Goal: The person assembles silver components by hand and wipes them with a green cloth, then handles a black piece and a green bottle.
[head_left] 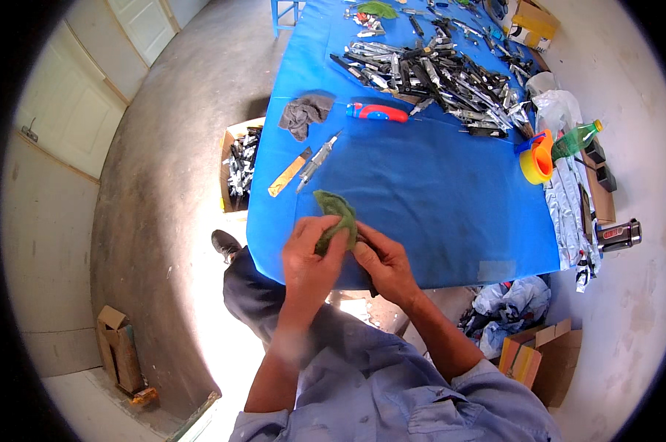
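Note:
Just over the near edge of the blue-covered table (436, 199), my left hand (309, 250) is closed on a crumpled green cloth (336, 208). Close beside it, my right hand (386, 267) has its fingers bent around a dark, narrow piece, mostly hidden by the hand and cloth. Beyond my hands lie a slim silver metal part (319, 160) and a flat strip with a yellow-orange end (289, 174). Farther off are a bunched grey cloth (305, 115) and a red-and-blue tool handle (377, 112).
A large heap of silver and black parts (436, 77) covers the far table. Similar parts fill a cardboard box (233, 166) at its left. On the right are an orange-yellow container (537, 162), a green bottle (577, 140) and a dark flask (618, 235).

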A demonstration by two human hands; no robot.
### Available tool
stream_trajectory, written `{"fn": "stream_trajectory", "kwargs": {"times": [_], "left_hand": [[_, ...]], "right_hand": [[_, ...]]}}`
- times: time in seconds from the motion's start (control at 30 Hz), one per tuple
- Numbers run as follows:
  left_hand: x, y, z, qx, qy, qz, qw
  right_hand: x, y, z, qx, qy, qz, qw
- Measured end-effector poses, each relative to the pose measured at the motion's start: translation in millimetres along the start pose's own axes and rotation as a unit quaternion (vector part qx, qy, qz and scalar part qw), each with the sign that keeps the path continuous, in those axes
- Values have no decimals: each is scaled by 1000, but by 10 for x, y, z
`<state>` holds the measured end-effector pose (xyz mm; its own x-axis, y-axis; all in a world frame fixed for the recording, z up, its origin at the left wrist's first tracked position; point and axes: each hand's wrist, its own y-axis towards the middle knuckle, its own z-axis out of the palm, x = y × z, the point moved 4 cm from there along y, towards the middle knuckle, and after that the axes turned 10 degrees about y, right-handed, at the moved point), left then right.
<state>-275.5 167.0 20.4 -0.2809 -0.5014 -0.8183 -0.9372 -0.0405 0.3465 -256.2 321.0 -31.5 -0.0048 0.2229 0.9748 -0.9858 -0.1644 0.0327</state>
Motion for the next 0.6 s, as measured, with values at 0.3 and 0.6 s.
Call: {"fn": "stream_trajectory", "kwargs": {"times": [0.3, 0.6], "left_hand": [[-216, -501, 147, 112, -11, 4, 994], [-190, -85, -147, -8, 41, 22, 999]], "right_hand": [[23, 7, -97, -68, 165, 36, 983], [-19, -36, -85, -47, 148, 75, 985]]}}
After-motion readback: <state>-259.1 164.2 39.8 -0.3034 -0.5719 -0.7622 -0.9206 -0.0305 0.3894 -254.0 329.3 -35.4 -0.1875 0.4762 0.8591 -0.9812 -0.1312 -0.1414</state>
